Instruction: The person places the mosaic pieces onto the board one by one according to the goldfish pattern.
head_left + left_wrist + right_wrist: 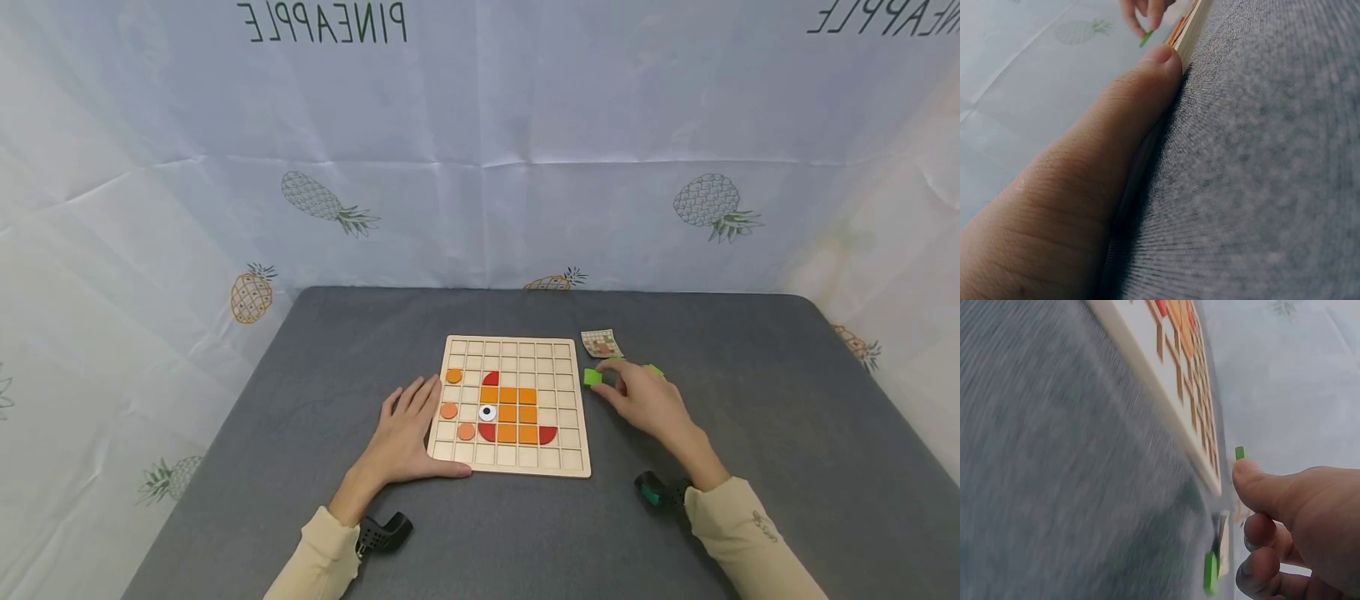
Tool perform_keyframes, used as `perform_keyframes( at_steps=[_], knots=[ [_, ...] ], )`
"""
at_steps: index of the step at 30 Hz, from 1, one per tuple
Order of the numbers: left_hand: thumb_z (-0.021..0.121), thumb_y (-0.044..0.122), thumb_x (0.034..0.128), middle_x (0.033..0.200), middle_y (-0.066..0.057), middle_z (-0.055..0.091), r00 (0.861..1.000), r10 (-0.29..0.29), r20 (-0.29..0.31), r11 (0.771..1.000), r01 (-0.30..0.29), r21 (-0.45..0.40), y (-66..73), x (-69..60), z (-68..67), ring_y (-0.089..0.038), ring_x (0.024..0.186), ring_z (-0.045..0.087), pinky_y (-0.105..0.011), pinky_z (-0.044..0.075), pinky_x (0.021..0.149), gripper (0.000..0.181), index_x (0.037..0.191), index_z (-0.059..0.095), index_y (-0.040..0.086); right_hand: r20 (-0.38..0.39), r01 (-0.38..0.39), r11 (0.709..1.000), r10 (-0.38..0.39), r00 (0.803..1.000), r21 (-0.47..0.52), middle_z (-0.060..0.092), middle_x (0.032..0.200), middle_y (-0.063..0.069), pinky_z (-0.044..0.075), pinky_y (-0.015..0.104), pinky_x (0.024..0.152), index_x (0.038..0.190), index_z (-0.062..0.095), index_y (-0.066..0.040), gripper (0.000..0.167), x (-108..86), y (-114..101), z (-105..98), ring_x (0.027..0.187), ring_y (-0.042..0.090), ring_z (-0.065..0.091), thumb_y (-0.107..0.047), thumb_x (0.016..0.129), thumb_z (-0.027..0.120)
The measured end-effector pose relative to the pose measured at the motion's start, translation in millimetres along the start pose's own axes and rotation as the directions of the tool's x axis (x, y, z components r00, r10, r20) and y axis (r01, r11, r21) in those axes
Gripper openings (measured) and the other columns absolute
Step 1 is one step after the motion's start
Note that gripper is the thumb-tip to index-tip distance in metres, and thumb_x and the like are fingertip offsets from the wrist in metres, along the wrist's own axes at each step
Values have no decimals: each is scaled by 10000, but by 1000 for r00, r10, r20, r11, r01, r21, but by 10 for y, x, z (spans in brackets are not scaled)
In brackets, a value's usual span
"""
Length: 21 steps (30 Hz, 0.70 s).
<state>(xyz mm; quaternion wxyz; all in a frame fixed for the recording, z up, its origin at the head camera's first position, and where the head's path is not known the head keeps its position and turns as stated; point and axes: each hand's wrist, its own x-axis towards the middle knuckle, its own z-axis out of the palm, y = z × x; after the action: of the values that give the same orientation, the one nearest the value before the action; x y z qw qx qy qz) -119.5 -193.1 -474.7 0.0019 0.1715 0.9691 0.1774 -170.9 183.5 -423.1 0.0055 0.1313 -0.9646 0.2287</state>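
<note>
A wooden grid board (558,358) lies on the grey table, bearing orange squares (507,414), red quarter-round pieces (548,435), several orange discs (448,410) and one eye piece (487,412). Along the board's left side and lower left corner rests my left hand (401,437), fingers straight and thumb against the near edge. Just off the board's right edge, my right hand (648,404) pinches a green square tile (592,377) between thumb and finger. In the right wrist view that tile (1239,452) shows only as a thin edge above the thumb.
Behind the right hand lies a small printed pattern card (602,343). Another green piece (655,370) peeks out beside the hand, partly hidden; a green tile (1210,573) lies near the card in the right wrist view. A pineapple-print cloth (480,225) hangs behind the table.
</note>
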Motion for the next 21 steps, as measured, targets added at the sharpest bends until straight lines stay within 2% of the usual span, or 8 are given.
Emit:
perform_keyframes(
  at_steps=[9,15,21],
  knots=[
    [717,827,639,1721,-98,217,1000,0,5,1000,0,4,-5,-4,4,-341,1588,196,-611,152,1227,1372,1649,157,85,-10,81,997,-81,997,17,531,581,-34,298,240,439,1230,703,-70,350,88,-246,94,466,96,424,-242,930,757],
    [717,825,640,1721,-98,215,1000,-4,10,1000,4,-1,-7,-7,11,-339,1589,191,-609,148,1228,1371,1649,158,85,54,67,998,-68,996,21,493,549,-29,283,249,449,1239,701,-99,346,155,-375,169,470,107,429,-282,947,739],
    [719,821,640,1720,-99,221,1000,-4,9,1000,4,6,-3,4,6,-338,1589,193,-609,151,1231,1370,1650,156,86,111,48,999,-50,993,21,465,532,-32,244,245,446,1268,687,-105,365,217,-413,229,447,116,410,-289,956,730]
  ],
)
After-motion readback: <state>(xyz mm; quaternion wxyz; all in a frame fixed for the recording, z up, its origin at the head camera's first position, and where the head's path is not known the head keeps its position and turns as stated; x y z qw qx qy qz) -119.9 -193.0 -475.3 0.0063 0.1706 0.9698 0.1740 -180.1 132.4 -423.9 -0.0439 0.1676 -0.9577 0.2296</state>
